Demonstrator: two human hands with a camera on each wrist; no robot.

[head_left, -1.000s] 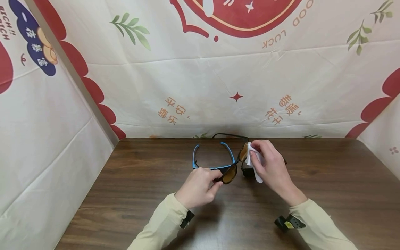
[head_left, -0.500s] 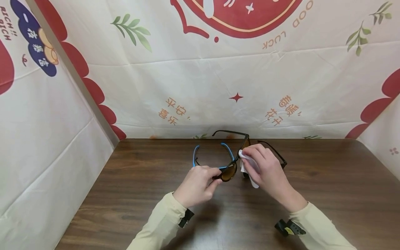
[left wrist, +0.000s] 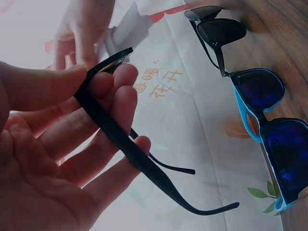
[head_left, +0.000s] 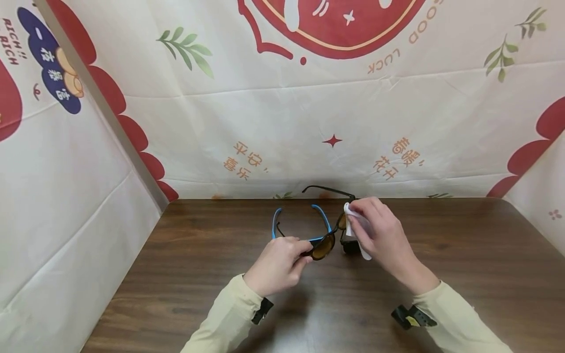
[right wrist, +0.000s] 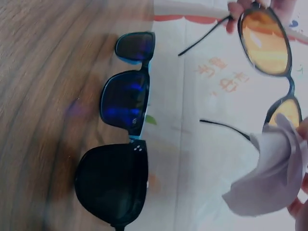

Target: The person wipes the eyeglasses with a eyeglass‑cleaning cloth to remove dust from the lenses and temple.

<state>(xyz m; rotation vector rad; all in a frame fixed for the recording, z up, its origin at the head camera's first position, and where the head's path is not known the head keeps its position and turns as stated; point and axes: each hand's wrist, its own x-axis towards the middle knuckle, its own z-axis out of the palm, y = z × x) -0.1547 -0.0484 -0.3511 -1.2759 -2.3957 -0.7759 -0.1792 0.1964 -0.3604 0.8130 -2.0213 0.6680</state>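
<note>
My left hand (head_left: 280, 264) pinches a pair of amber-lensed sunglasses (head_left: 324, 246) at one end of the dark frame, above the table. In the left wrist view a black temple arm (left wrist: 122, 142) runs across the fingers. My right hand (head_left: 386, 238) grips a folded white cleaning cloth (head_left: 357, 228) between thumb and fingers. The cloth lies against the other amber lens, as the right wrist view shows, covering part of that lens (right wrist: 285, 109). The uncovered lens (right wrist: 265, 41) is beside the left hand's fingertips.
Behind the left hand, blue-framed sunglasses (head_left: 324, 215) stand on the wooden table (head_left: 198, 255), with dark lenses (right wrist: 122, 98). Next to them are black sunglasses (right wrist: 113, 180), partly hidden in the head view. A printed white cloth backdrop (head_left: 282, 117) rises at the table's far edge.
The right hand and cleaning cloth shifted down and left along the lens, then back up and right. The left hand keeps its pinch on the sunglasses, nearly still.
</note>
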